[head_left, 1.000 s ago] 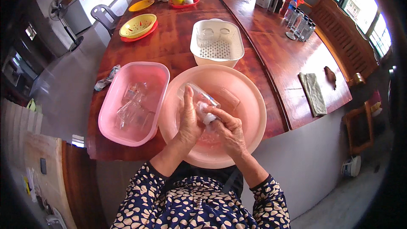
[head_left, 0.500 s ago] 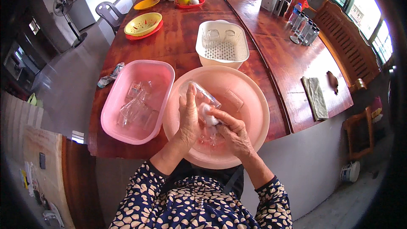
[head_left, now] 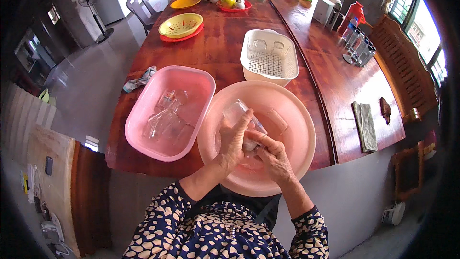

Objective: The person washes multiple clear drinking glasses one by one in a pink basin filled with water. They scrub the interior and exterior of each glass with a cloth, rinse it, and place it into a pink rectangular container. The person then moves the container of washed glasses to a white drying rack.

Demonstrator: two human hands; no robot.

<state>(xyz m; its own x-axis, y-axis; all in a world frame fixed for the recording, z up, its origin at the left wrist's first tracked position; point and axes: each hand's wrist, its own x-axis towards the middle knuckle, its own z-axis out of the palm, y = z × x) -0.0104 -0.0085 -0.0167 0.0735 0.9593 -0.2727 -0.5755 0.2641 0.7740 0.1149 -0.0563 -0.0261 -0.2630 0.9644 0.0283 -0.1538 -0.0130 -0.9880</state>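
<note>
Over the round pink basin (head_left: 306, 139), my left hand (head_left: 232, 140) is closed around a clear drinking glass (head_left: 235, 109), which lies tilted with one end toward the far left. My right hand (head_left: 274, 157) pinches a wet white cloth or wad (head_left: 250, 145) at the glass's near end; the fingers partly hide it. Another clear glass (head_left: 278, 121) lies in the basin, beyond my right hand. To the left, a rectangular pink tub (head_left: 132, 127) holds several pieces of clear glassware (head_left: 165, 122).
A white perforated basket (head_left: 268, 76) with two glasses stands just behind the basin. A crumpled cloth (head_left: 140, 79) lies left of the tub. Farther off are a yellow colander (head_left: 181, 25), a rack of glasses (head_left: 359, 48) and a folded greenish cloth (head_left: 365, 127) at right.
The whole view has shifted, so the table sits farther right. My left fingers, earlier stretched upright, now wrap the glass. My right hand still presses the white wad at its near end.
</note>
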